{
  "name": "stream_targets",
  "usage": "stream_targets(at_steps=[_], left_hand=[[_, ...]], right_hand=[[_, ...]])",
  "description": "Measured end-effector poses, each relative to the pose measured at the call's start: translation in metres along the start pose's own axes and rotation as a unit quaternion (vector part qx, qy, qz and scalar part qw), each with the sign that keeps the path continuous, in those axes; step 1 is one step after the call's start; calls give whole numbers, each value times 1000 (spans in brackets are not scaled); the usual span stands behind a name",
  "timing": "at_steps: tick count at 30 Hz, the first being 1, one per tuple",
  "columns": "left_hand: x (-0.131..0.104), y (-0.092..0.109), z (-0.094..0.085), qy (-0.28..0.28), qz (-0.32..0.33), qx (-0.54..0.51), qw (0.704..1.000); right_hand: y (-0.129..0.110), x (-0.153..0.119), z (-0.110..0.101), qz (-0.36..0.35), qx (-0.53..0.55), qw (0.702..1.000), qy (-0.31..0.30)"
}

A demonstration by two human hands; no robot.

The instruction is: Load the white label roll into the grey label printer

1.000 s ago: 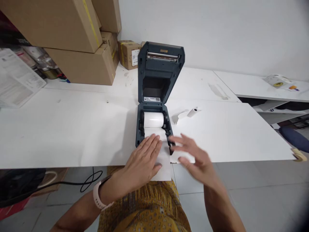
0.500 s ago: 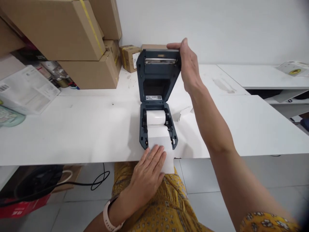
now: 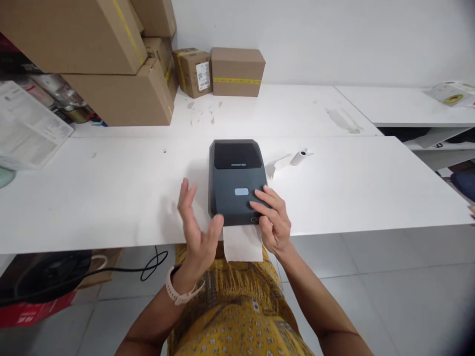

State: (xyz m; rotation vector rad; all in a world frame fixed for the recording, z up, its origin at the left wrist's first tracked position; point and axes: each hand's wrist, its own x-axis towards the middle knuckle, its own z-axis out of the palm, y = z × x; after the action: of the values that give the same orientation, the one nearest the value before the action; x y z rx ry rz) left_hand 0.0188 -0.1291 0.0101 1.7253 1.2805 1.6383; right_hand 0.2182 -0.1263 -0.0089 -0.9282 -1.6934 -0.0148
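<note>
Dark closed printer (image 3: 237, 198), paper strip (image 3: 243, 243) hanging toward six o'clock, left hand (image 3: 198, 230) spread, right hand (image 3: 273, 217) loosely curled on its four-o'clock corner

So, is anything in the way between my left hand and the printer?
No, nothing visible stands between your left hand and the printer; the thumb is right by its near left corner. The small white roll lies off to its right.
</note>
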Motion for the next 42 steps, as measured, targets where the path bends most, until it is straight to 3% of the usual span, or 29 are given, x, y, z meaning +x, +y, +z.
stream_targets(at_steps=[3, 5, 14, 16, 19, 20, 22, 24, 26, 28, 32, 37, 42], left_hand=[[13, -3, 18, -72, -183, -103, 975], [15, -3, 22, -94, -241, -158, 953], [10, -10, 19, -97, -213, -156, 960], [-6, -8, 12, -73, -207, -139, 966], [-40, 1, -1, 18, -203, -84, 975], [-50, 6, -5, 14, -223, -81, 971], [-60, 16, -8, -104, -300, -116, 941], [-57, 25, -5, -225, -378, -165, 883], [-47, 30, 0, -274, -431, -205, 835], [-40, 32, 3, -285, -455, -229, 812], [-43, 25, 1, -312, -465, -231, 796], [-46, 13, -3, -358, -445, -181, 801], [-30, 9, -18, -414, -359, -142, 824]], right_hand=[[0, 3, 4, 26, 23, 998, 44], [0, 5, 6, 42, 28, 997, 50], [5, -3, 17, 44, 35, 994, 90], [7, -3, 18, 39, 37, 995, 88], [8, -3, 17, 44, 47, 995, 82], [8, -4, 17, 48, 52, 994, 81], [7, -5, 16, 56, 57, 993, 85], [6, -5, 15, 64, 56, 992, 89], [5, -3, 14, 65, 54, 993, 82], [5, -2, 13, 59, 53, 994, 68], [6, -2, 14, 51, 49, 995, 74], [4, 1, 13, 45, 40, 996, 69], [-8, 23, -4, 65, -87, 992, -58]])
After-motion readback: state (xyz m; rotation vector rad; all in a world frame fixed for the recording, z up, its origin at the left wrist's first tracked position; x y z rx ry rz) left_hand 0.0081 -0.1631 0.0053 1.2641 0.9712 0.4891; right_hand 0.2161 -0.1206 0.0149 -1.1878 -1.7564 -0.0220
